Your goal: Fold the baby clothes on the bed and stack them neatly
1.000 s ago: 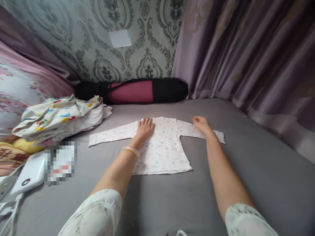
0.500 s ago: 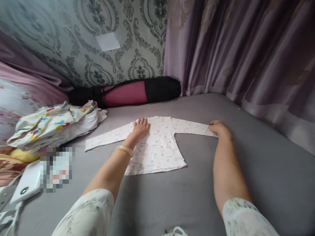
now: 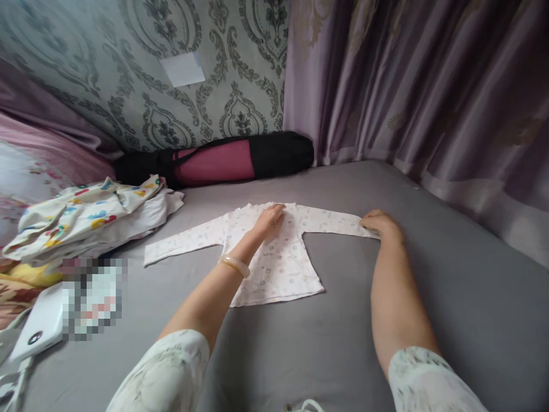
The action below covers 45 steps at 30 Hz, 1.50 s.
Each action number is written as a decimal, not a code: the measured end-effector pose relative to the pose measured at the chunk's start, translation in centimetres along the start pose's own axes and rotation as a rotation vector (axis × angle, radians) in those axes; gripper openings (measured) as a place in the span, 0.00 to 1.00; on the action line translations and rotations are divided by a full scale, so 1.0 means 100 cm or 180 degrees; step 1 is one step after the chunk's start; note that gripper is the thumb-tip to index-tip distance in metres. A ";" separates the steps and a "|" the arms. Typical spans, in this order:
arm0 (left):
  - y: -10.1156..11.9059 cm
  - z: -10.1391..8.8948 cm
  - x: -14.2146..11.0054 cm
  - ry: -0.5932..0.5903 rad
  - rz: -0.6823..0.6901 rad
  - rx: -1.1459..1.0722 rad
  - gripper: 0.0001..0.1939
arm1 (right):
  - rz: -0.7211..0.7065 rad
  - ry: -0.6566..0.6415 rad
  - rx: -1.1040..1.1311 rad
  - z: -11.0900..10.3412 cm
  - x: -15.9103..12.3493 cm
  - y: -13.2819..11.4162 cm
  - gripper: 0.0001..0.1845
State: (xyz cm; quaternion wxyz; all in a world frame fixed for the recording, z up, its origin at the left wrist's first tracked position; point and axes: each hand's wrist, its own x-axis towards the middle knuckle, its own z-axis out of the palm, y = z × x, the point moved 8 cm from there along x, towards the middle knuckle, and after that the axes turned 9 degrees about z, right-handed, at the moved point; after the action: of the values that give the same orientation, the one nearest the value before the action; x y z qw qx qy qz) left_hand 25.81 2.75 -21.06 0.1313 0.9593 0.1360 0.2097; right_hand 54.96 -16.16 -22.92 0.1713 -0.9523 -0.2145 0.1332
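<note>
One tug by the right hand, which gripped a sleeve, could have skewed the printed long-sleeved shirt if the left hand, its grip unclear, pinned it poorly.

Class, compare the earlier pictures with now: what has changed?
The left hand has moved rightward across the shirt, from one shoulder to near the collar. The right hand has moved outward along the right sleeve to its end; whether its fingers grip is unclear. Spread shirt, clothes pile and long bag stay put.

There are two grips, one shirt, one bangle and one long bag
</note>
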 end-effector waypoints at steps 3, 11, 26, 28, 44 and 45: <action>0.012 0.016 0.009 0.0008 0.0187 -0.0226 0.19 | 0.0275 -0.0351 -0.0432 0.005 -0.004 -0.001 0.09; 0.017 0.035 0.012 -0.0082 0.0409 -0.0194 0.26 | 0.0121 -0.0567 0.0183 -0.009 -0.025 -0.018 0.04; 0.009 0.039 0.023 -0.1153 -0.0104 -0.0167 0.42 | -0.0063 -0.0686 0.3079 -0.035 -0.055 -0.078 0.10; 0.008 0.039 0.028 -0.1276 -0.0181 -0.0179 0.44 | -0.0162 -0.0943 0.3285 -0.027 -0.061 -0.095 0.10; -0.024 -0.006 0.003 0.0002 -0.1037 -0.2044 0.29 | -0.0376 -0.1842 0.4370 0.031 -0.108 -0.183 0.11; -0.034 -0.010 -0.014 0.0275 -0.1428 -0.2353 0.27 | -0.0461 -0.1872 0.4272 0.036 -0.113 -0.188 0.12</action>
State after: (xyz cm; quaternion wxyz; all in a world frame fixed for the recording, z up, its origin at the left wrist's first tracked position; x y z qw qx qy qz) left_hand 23.43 5.68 -21.70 0.5025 0.7848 0.2622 0.2506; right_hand 37.16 -4.38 -16.93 0.6611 -0.5509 -0.1862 0.4740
